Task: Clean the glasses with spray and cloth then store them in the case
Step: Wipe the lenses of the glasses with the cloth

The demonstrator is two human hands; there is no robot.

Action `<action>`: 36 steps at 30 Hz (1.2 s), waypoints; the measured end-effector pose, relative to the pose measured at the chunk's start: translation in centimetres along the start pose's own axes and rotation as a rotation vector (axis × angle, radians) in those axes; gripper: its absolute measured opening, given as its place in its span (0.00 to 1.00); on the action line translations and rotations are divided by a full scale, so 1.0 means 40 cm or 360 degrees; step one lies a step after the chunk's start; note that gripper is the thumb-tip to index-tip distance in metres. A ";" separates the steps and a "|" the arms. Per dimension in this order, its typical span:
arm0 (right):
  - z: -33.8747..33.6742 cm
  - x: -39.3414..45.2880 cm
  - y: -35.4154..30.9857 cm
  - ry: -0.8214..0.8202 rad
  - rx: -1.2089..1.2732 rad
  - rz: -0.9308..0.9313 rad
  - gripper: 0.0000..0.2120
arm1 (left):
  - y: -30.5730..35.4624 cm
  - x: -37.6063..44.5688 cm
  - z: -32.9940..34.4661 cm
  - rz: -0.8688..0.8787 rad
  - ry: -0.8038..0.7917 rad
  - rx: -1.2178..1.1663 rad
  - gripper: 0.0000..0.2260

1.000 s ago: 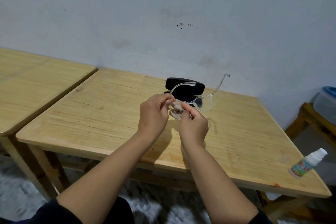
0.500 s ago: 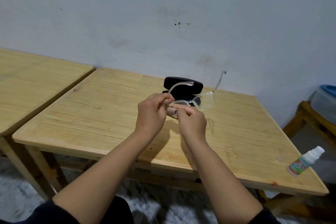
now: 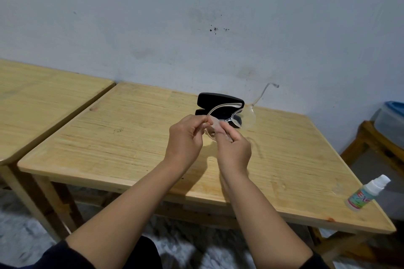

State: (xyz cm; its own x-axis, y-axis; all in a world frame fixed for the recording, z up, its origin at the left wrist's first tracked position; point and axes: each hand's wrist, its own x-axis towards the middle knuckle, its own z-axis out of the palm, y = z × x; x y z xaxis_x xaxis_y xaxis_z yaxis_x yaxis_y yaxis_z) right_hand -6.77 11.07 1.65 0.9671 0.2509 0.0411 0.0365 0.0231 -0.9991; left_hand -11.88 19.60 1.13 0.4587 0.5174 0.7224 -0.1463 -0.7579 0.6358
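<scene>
Nearest you, at six o'clock, your dark sleeves [image 3: 65,255] sit at the bottom edge, and both bare forearms reach forward over the near edge of the wooden table [image 3: 131,137].

Out at four o'clock, near the table's near right corner, the spray bottle [image 3: 367,192] lies on its side, white cap pointing away toward the right, its coloured label facing up. It is well apart from your hands.

At the centre, just above the tabletop, your two hands meet. Your left hand [image 3: 185,137] is curled, thumb and fingertips pinching the near end of the clear-framed glasses [image 3: 231,119] at one lens. Your right hand [image 3: 234,150] sits just beside it, almost touching, with its fingers closed on the same lens. Whether a cloth lies between your fingers and the lens cannot be told; something pale shows there, but it is too small to make out. The other lens hangs free toward one o'clock, and the two clear temple arms are unfolded: one arcs back over the case, the other rises up and away toward the wall.

Directly behind the glasses, at twelve o'clock, the black glasses case [image 3: 218,100] rests on the table with its lid raised.

At nine o'clock a second wooden table [image 3: 43,98] stands just beside yours. At three o'clock, off the table, a clear plastic box with a blue lid [image 3: 391,120] sits on a wooden stand [image 3: 371,144]. Farthest off is the pale wall [image 3: 196,17], marked with a few dark specks.
</scene>
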 end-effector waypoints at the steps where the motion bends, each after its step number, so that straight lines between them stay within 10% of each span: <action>1: 0.006 0.000 -0.004 0.0080 0.0095 0.0022 0.09 | 0.005 -0.001 0.003 0.0029 -0.0009 -0.0024 0.09; 7: 0.037 0.009 -0.024 0.0201 0.0487 0.0044 0.09 | 0.022 0.001 0.012 0.0113 -0.0016 -0.0091 0.12; 19: 0.012 0.014 -0.034 -0.0570 -0.0024 0.0050 0.08 | -0.033 0.037 -0.038 -0.0036 0.0032 0.0072 0.10; 29: 0.036 -0.005 -0.011 0.0009 0.0103 0.0038 0.10 | -0.032 0.009 -0.035 0.0052 0.0051 0.0040 0.09; 36: 0.044 0.014 -0.021 -0.0285 0.0198 0.0109 0.09 | -0.031 0.012 -0.039 0.0128 0.0073 0.0103 0.11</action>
State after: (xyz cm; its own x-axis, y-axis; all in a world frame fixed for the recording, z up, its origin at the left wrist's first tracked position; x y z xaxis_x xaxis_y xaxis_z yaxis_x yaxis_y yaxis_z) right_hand -6.71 12.90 2.55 0.9059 0.4234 -0.0138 -0.0694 0.1164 -0.9908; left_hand -12.86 21.43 1.12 0.4070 0.4702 0.7831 -0.1234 -0.8212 0.5572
